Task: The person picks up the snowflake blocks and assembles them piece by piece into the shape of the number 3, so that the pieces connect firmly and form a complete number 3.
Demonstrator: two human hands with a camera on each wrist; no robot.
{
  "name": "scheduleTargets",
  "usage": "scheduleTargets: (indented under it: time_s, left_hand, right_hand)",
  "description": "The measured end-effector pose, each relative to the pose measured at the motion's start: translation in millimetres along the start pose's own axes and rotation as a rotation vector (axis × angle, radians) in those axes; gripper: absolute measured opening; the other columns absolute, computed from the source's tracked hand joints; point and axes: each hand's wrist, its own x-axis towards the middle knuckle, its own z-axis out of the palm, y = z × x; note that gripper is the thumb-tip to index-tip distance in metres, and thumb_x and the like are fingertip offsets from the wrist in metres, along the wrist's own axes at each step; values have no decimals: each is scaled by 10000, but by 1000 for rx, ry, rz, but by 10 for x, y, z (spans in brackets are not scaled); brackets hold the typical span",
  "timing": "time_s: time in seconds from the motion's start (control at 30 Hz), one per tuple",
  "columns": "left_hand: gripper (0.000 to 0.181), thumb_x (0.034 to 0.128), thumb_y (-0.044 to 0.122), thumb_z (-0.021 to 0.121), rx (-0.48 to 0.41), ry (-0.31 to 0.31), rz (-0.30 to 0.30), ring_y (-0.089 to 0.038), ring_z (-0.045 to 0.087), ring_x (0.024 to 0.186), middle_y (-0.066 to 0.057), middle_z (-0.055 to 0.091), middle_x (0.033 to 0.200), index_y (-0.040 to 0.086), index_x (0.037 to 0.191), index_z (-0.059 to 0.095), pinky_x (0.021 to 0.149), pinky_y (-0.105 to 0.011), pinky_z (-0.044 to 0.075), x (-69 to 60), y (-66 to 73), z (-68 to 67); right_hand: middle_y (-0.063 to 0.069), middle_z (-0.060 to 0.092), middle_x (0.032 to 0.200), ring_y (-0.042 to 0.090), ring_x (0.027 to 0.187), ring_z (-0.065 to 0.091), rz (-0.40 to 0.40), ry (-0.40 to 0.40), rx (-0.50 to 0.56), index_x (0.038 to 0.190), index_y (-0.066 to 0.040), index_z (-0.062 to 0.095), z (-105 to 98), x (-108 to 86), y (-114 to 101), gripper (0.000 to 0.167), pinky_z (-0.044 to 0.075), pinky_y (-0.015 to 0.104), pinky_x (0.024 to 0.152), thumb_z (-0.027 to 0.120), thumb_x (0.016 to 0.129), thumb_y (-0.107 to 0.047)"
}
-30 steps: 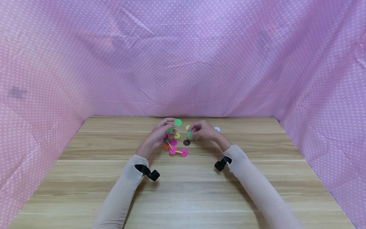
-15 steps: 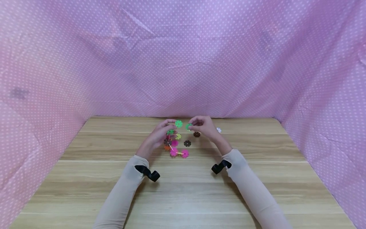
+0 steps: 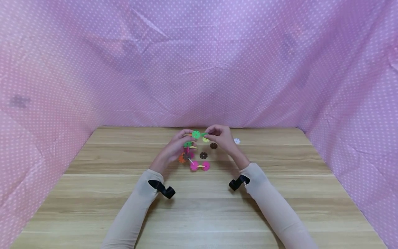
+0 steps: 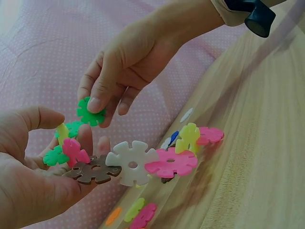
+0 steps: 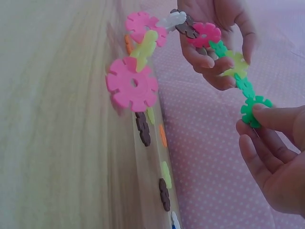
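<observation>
A chain of slotted snowflake discs hangs from my left hand. In the left wrist view it runs from a pink disc through a yellow disc, a second pink disc, a white disc and a brown disc to smaller-looking pink, green and yellow ones. Left fingers hold the chain near its yellow disc, beside the green end disc. My right hand pinches a loose-edged green disc between thumb and fingers. Its edge meets the end disc; whether their slots interlock, I cannot tell.
Loose discs lie on the wooden table below the hands: brown discs, a yellow disc, an orange disc, a blue disc. A white disc lies right of the right hand. Pink dotted cloth surrounds the table.
My right hand has risen from the table with its green disc and come left to the chain's green end. The chain has swung slightly right, still in my left hand.
</observation>
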Motion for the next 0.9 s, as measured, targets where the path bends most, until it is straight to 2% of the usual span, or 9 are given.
scheduleTargets:
  time_s: [0.03,0.17,0.23,0.27,0.4,0.47,0.6,0.77,0.9]
  left_hand:
    - [251,1017,78,537,-1,4,-4,-169,628,922,-26,617,1052,92,1263,494,1128,-585,437,1,2,7]
    - [267,1007,70,552,-4,21,-12,-136,632,865,-30,635,1028,85,1268,497,1111,-577,456,3,-1,21]
    - [288,1007,71,549,2,22,-9,-133,633,863,-15,641,1012,68,1287,485,1106,-579,460,5,-8,19]
    - [301,1004,70,550,1,23,-9,-136,634,862,-12,644,1005,58,1297,479,1106,-584,457,4,-13,18]
    - [319,996,76,555,-2,33,-19,-144,627,876,-7,635,1013,57,1305,474,1115,-589,444,-3,-18,26]
    - [310,997,80,558,-11,41,-24,-148,622,878,-15,625,1023,64,1296,482,1108,-576,456,-6,-12,28]
    - [267,1003,95,558,-12,39,-23,-143,625,877,-17,609,1037,85,1265,506,1049,-506,531,-11,-6,26]
    - [194,1019,102,545,-15,34,-5,-140,635,846,-21,631,989,96,1212,533,960,-445,591,-4,-19,34]
    - [121,1048,111,538,-13,51,-7,-151,647,875,-5,632,961,103,1168,551,982,-462,580,3,-45,49]
  right_hand:
    - [287,728,976,230,787,720,5,2,5,984,85,710,7,-3,-10,129,593,199,709,756,876,31]
    - [284,731,984,412,854,724,12,11,16,980,87,711,35,-2,-9,113,607,223,713,742,875,59]
    - [274,736,984,407,856,729,11,18,11,975,90,714,43,-6,-11,108,612,232,717,739,872,69]
    - [271,738,980,449,873,718,9,23,8,970,90,716,48,-8,-15,105,614,237,716,739,869,76]
    - [250,747,972,345,846,736,16,47,-11,955,83,727,66,-23,-35,97,619,253,723,751,864,59]
    - [242,751,972,339,851,736,25,56,-13,952,72,735,77,-25,-51,97,624,271,726,761,864,39]
    - [239,753,981,301,872,728,36,60,-26,957,71,738,91,-29,-61,105,616,254,734,760,877,6]
    - [300,729,1014,422,928,704,31,36,-26,973,124,715,101,-28,-57,119,590,189,726,734,886,46]
    - [323,717,1015,480,953,689,23,-13,-54,980,129,719,107,-32,-54,127,586,184,713,740,882,51]
